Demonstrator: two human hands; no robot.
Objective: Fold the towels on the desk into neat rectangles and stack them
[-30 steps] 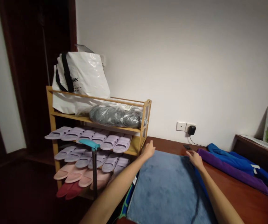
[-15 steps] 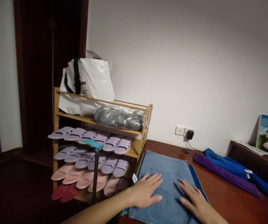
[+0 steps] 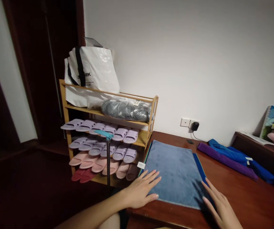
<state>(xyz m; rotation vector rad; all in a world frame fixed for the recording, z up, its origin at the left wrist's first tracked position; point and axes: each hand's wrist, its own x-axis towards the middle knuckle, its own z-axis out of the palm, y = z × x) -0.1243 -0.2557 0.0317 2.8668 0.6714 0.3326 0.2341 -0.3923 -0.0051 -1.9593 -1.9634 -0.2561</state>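
A grey-blue towel (image 3: 172,168) lies flat on the reddish-brown table (image 3: 229,187), over darker blue and green-edged cloth (image 3: 200,167) that shows along its sides. My left hand (image 3: 143,189) is at the towel's left edge, fingers spread over the fabric. Beside the right edge, my right hand (image 3: 219,202) has its fingers stretched out, with the fingertips near the dark blue cloth; whether they touch it I cannot tell. A white label (image 3: 141,165) sticks out on the left side. Neither hand holds anything.
Purple cloth (image 3: 225,161) and bright blue cloth (image 3: 232,154) lie at the table's back right. Left of the table stands a wooden shoe rack (image 3: 151,127) with several slippers and a white bag (image 3: 98,70). A blue-topped pole (image 3: 108,159) stands before it. A black plug (image 3: 195,126) sits in the wall socket.
My right hand has moved off the towel's surface to its right edge. My left hand has slid toward the near left edge. The view has shifted, showing the towel's near hem.
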